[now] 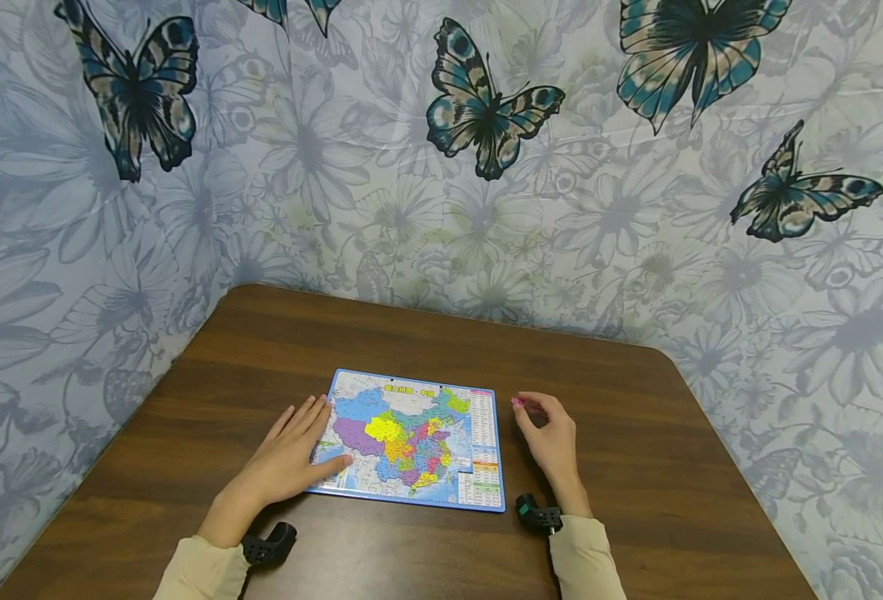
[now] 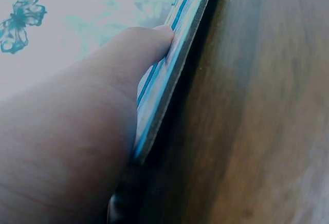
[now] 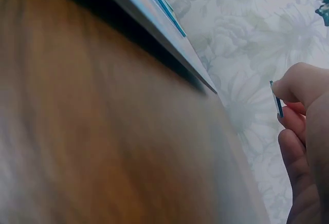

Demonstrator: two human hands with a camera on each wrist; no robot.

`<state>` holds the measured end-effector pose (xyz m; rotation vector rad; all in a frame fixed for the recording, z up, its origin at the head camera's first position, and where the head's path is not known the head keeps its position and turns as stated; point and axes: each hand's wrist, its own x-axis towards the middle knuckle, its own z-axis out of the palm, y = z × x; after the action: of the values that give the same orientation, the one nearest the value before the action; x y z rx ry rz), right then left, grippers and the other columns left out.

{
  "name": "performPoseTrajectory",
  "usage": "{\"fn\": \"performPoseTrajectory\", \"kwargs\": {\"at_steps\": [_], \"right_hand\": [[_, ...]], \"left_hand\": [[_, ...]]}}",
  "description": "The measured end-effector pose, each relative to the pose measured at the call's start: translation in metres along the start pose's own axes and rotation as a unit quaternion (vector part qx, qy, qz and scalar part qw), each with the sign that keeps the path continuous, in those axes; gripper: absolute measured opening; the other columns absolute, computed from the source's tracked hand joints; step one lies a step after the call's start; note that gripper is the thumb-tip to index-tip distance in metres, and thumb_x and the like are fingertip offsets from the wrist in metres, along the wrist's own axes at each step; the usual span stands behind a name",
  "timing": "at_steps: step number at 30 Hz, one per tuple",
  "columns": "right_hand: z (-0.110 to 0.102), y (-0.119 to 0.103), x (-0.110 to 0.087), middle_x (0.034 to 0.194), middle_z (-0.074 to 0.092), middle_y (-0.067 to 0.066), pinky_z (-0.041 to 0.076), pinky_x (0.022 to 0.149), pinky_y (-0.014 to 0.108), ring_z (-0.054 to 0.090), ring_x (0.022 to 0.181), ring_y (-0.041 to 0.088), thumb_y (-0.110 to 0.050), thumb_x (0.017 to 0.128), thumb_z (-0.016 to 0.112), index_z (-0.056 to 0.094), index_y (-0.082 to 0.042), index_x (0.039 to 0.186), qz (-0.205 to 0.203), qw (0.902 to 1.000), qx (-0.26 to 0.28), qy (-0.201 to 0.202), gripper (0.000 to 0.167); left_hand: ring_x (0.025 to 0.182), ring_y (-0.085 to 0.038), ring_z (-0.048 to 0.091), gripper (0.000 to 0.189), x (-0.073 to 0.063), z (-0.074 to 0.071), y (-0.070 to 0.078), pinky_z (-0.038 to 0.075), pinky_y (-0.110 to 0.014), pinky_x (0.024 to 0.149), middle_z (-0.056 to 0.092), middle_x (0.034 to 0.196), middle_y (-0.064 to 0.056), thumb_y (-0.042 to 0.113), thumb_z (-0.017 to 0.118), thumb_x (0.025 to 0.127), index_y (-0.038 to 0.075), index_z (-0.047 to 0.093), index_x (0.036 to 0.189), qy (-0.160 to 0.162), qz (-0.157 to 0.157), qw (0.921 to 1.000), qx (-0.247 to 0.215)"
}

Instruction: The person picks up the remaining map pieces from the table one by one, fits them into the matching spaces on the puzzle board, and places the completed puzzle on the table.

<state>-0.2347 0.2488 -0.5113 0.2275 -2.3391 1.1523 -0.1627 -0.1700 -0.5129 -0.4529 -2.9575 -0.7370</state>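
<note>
A map puzzle board (image 1: 415,442) with a blue border and coloured regions lies on the wooden table. Along its left edge my left hand (image 1: 284,454) rests with fingers extended, the thumb lying over the lower left corner. In the left wrist view the thumb (image 2: 149,44) touches the board's top face near its rim. To the right of the board, apart from it, my right hand (image 1: 554,437) pinches a small pink puzzle piece (image 1: 517,402) between thumb and fingertips. From the right wrist that thin piece (image 3: 276,99) shows edge-on.
The brown table (image 1: 621,467) has rounded far corners and meets a wall covering (image 1: 299,208) printed with flowers and butterflies. Black straps with small devices (image 1: 269,546) sit at both wrists, beside cream sleeves (image 1: 584,554).
</note>
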Motion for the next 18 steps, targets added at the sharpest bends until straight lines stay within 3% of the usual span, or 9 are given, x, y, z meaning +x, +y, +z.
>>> {"fn": "performPoseTrajectory", "kwargs": {"at_steps": [6,18], "right_hand": [[0.007,-0.006,-0.002,0.106,0.074,0.005,0.058,0.085,0.025,0.071,0.095,0.022,-0.006,0.090,0.079,0.077,-0.009,0.109,-0.030,0.9992,0.017,-0.019,0.019],[0.011,-0.023,-0.003,0.106,0.073,0.005,0.059,0.086,0.028,0.071,0.095,0.022,-0.007,0.089,0.080,0.077,-0.006,0.110,-0.038,0.9972,0.024,-0.061,0.021]], "left_hand": [[0.156,-0.043,0.021,0.104,0.000,0.000,-0.001,0.008,-0.062,0.126,0.027,0.167,-0.024,0.069,0.062,0.091,-0.007,0.034,0.156,0.001,0.001,1.0000,0.002],[0.156,-0.043,0.021,0.103,-0.002,-0.009,0.005,0.008,-0.062,0.126,0.028,0.167,-0.023,0.068,0.062,0.092,-0.006,0.034,0.157,-0.006,-0.007,0.9999,-0.004]]}}
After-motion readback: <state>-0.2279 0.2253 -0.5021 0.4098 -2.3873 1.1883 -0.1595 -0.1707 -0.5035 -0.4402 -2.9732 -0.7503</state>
